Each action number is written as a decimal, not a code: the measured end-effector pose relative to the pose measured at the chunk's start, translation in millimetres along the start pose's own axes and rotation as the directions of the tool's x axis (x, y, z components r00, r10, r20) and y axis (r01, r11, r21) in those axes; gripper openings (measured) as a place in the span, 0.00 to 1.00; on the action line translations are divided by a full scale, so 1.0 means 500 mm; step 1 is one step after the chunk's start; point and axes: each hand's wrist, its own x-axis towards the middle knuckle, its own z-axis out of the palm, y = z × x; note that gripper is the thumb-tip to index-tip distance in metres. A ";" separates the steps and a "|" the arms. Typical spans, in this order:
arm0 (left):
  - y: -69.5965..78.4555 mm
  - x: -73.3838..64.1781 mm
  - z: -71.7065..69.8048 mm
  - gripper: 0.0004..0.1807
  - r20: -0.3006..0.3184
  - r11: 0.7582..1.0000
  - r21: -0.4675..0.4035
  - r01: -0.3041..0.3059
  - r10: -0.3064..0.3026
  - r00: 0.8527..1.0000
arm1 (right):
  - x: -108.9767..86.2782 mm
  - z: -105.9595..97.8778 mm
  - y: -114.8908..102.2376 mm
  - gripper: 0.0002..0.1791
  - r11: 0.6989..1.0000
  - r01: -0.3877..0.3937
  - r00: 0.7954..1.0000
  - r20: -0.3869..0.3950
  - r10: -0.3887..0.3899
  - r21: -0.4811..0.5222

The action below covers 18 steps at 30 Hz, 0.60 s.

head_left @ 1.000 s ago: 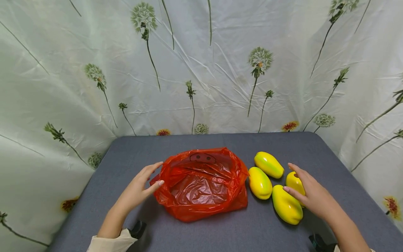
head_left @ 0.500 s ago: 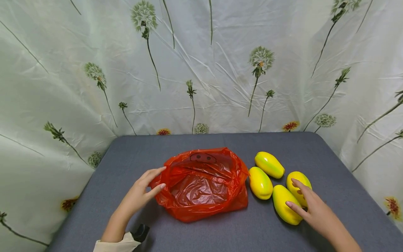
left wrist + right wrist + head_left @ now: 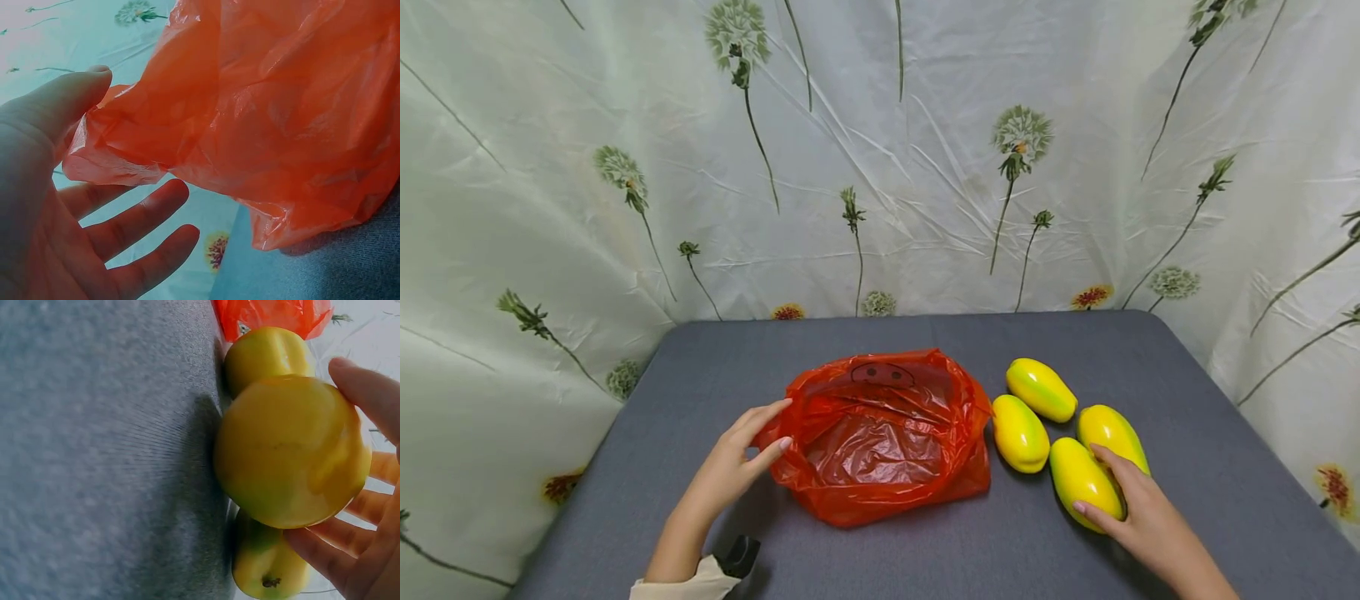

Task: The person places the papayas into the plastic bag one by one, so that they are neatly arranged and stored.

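A red plastic bag stands on the table with its mouth spread wide, and a pig-snout print shows inside its far wall. My left hand is at the bag's left rim. In the left wrist view, a loose corner of the bag lies between the thumb and the loosely spread fingers. My right hand holds the nearest yellow mango, thumb on its near side and fingers over its far side. In the right wrist view, this mango hides part of the others behind it.
Three more yellow mangoes lie close by: a back mango, a left mango beside the bag and a right mango. Everything sits on a grey cloth-covered table. Behind hangs a white dandelion-print curtain.
My right hand has come down onto the nearest mango, which has turned slightly. My left hand has shifted slightly right and down at the rim. The bag has stayed in place.
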 end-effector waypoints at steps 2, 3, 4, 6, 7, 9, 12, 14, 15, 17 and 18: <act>0.000 0.000 0.000 0.28 -0.003 1.000 -0.001 0.002 -0.002 1.000 | -0.003 0.002 -0.001 0.43 0.999 -0.041 0.999 0.025 0.041 0.002; 0.000 0.000 0.001 0.28 -0.006 1.000 -0.001 0.002 -0.002 1.000 | -0.005 0.003 -0.002 0.43 0.999 -0.053 0.998 0.030 0.053 0.005; 0.000 0.000 0.001 0.28 -0.010 1.000 -0.002 0.001 -0.001 1.000 | -0.006 0.004 -0.002 0.43 0.998 -0.063 0.997 0.032 0.063 0.005; 0.000 0.000 0.002 0.28 -0.018 1.000 -0.003 0.000 0.000 1.000 | -0.009 0.007 -0.002 0.42 0.998 -0.070 0.997 0.025 0.070 0.006; 0.000 0.000 0.002 0.28 -0.022 1.000 -0.006 0.000 0.000 1.000 | -0.009 0.008 -0.002 0.41 0.998 -0.067 0.998 0.012 0.067 0.009; -0.002 0.000 0.004 0.28 -0.028 1.000 -0.009 0.000 0.000 1.000 | -0.010 0.011 -0.002 0.38 0.998 -0.055 0.998 -0.019 0.055 0.012; -0.004 -0.001 0.005 0.28 -0.032 1.000 -0.016 0.003 -0.004 0.999 | -0.012 0.012 -0.002 0.36 0.999 -0.048 0.997 -0.054 0.049 0.013; -0.005 -0.001 0.007 0.28 -0.036 1.000 -0.019 0.005 -0.006 0.999 | -0.013 0.012 -0.003 0.35 0.999 -0.045 0.996 -0.073 0.046 0.015; -0.005 -0.001 0.007 0.28 -0.038 1.000 -0.021 0.005 -0.006 0.999 | -0.013 0.012 -0.003 0.35 0.999 -0.043 0.995 -0.086 0.044 0.013; -0.005 0.001 0.008 0.28 -0.042 1.000 -0.020 0.004 -0.005 0.999 | -0.015 0.011 -0.003 0.35 1.000 -0.026 0.993 -0.117 0.027 0.009; -0.005 0.001 0.008 0.28 -0.044 1.000 -0.019 0.003 -0.004 0.999 | -0.015 0.010 -0.003 0.36 1.000 -0.014 0.991 -0.134 0.015 0.010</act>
